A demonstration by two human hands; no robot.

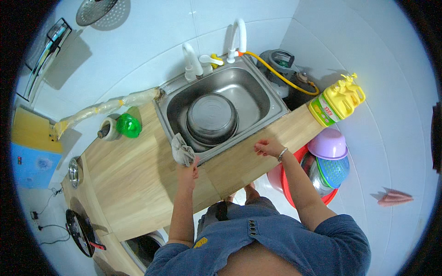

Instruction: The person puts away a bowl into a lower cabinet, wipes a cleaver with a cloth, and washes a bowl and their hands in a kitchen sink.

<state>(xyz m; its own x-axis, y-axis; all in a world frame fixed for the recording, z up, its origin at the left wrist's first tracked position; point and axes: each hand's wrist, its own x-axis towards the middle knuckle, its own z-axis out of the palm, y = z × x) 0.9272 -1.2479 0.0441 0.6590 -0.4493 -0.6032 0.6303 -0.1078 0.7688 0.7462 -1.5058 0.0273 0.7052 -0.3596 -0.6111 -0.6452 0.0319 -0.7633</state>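
A crumpled grey cloth [182,150] is gripped in my left hand [187,173] and hangs over the front left rim of the stainless steel sink [250,88]. Inside the sink, a round metal basin [213,115] rests upside down, on its left side. My right hand [268,147], with a bracelet at the wrist, hovers over the wooden countertop [138,186] in front of the sink. Its fingers are loosely curled and slightly apart, with nothing visible in them. Two white faucets, the left one [192,62] and the right one [237,41], stand behind the sink.
Yellow detergent jugs [336,100] stand at the counter's right end. A grey gas cylinder [278,65] with a yellow hose [276,70] sits behind. Below right are stacked basins [328,143]. A green plastic item [129,126] and a mortar [109,129] stand left.
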